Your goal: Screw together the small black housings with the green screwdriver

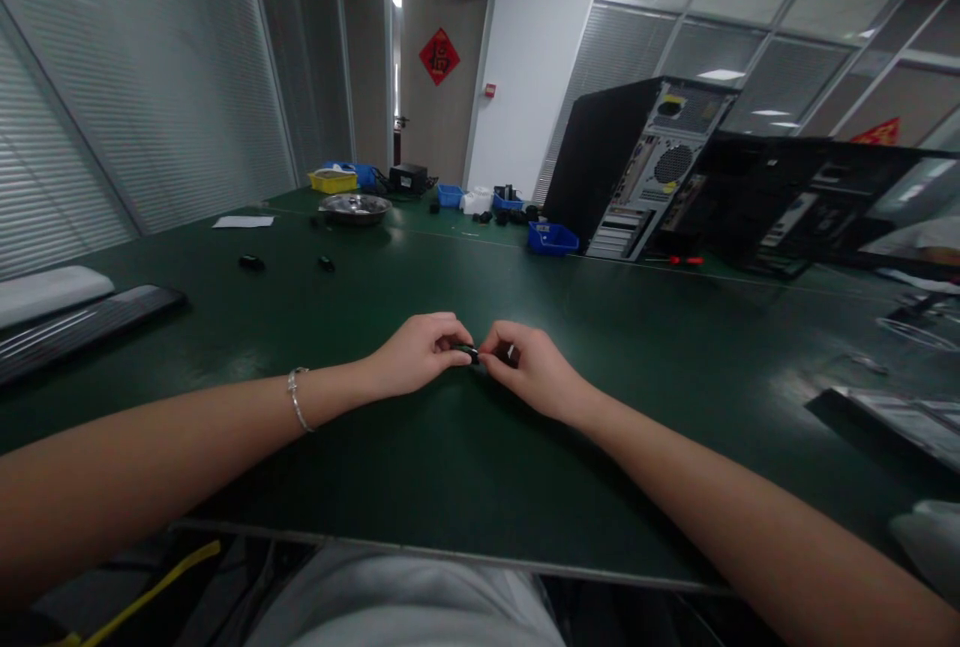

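Observation:
A small dark glossy piece [470,353] is held low over the middle of the green table [420,457]; its kind is too small to tell. My left hand [421,355], with a bracelet at the wrist, pinches it from the left between thumb and fingers. From the other side, my right hand [534,367] has thumb and forefinger closed at the piece's right end. The fingers cover most of it. Two small black pieces, one [251,263] larger than the other [325,264], lie apart on the table to the far left.
A metal bowl [355,208], a yellow bin [334,181] and a blue bin [553,238] stand at the back. A black computer tower [607,162] rises at the right rear. A dark long tray-like object [90,327] lies left; a framed panel [892,427] lies right.

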Demonstrator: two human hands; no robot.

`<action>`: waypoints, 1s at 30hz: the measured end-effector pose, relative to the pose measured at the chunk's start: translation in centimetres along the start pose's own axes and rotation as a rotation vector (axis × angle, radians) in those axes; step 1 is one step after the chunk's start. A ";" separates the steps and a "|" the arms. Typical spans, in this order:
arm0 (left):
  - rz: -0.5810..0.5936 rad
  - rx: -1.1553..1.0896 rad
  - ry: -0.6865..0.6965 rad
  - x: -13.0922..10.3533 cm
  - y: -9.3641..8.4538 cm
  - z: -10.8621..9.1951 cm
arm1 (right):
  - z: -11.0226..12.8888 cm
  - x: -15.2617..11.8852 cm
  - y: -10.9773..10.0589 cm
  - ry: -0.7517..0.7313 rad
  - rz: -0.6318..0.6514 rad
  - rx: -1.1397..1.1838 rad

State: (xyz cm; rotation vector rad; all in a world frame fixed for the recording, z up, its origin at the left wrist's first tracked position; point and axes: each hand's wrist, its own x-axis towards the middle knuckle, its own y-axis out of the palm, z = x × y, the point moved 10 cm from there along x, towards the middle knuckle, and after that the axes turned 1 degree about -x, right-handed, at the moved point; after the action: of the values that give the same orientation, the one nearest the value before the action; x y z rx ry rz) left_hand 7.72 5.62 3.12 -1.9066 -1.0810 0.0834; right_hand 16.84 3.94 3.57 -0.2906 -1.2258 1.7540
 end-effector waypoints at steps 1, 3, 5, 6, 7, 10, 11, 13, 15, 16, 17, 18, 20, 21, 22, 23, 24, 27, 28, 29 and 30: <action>0.005 0.006 0.007 0.0 0.0 -0.1 | 0.2 0.0 -0.2 -0.014 -0.006 0.007; 0.016 0.027 0.027 0.0 0.0 -0.2 | 0.8 -0.2 -0.6 -0.049 -0.014 0.030; 0.031 0.049 0.046 -0.1 0.0 -0.3 | 1.3 -0.4 -1.1 -0.079 -0.019 0.057; 0.041 0.057 0.054 -0.1 0.0 -0.3 | 1.5 -0.5 -1.4 -0.089 -0.022 0.066; 0.052 0.061 0.061 -0.1 0.0 -0.3 | 1.6 -0.5 -1.7 -0.093 -0.028 0.070; 0.081 0.056 0.076 -0.2 0.0 -0.3 | 1.3 -0.6 -2.2 -0.091 -0.045 0.047; 0.088 0.051 0.080 -0.3 -0.1 -0.3 | 1.2 -0.6 -2.2 -0.090 -0.046 0.030; 0.095 0.043 0.086 -0.3 -0.2 -0.4 | 0.8 -0.6 -2.0 -0.092 -0.038 -0.012; 0.095 0.041 0.091 -0.3 -0.2 -0.4 | 0.5 -0.6 -1.5 -0.097 -0.020 -0.060; 0.093 0.044 0.091 -0.3 -0.2 -0.4 | 0.4 -0.6 -1.3 -0.100 -0.010 -0.085; 0.090 0.049 0.091 -0.3 -0.2 -0.4 | 0.3 -0.6 -1.0 -0.102 0.000 -0.108; 0.088 0.054 0.090 -0.2 -0.2 -0.5 | 0.3 -0.6 -0.8 -0.103 0.011 -0.131; 0.084 0.064 0.091 -0.2 -0.2 -0.5 | 0.2 -0.6 -0.5 -0.102 0.030 -0.169; 0.083 0.069 0.092 -0.2 -0.1 -0.5 | 0.2 -0.6 -0.3 -0.100 0.039 -0.185; 0.083 0.074 0.095 -0.2 -0.1 -0.5 | 0.2 -0.6 -0.2 -0.097 0.048 -0.200; 0.084 0.079 0.098 -0.1 0.0 -0.5 | 0.2 -0.6 -0.1 -0.094 0.055 -0.213; 0.085 0.083 0.103 -0.1 0.1 -0.5 | 0.2 -0.6 0.0 -0.091 0.061 -0.224; 0.087 0.091 0.119 -0.1 0.3 -0.5 | 0.3 -0.5 0.2 -0.086 0.076 -0.245; 0.086 0.092 0.123 -0.1 0.3 -0.5 | 0.3 -0.5 0.2 -0.086 0.078 -0.247; 0.086 0.093 0.127 -0.1 0.3 -0.5 | 0.4 -0.4 0.2 -0.086 0.079 -0.248; 0.086 0.092 0.129 -0.1 0.3 -0.5 | 0.4 -0.4 0.2 -0.086 0.079 -0.245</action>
State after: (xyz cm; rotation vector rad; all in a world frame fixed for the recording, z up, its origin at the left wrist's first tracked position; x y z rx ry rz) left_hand 8.12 5.17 3.12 -1.8485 -0.8948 0.0570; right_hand 16.72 3.35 3.50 -0.4149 -1.5132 1.6981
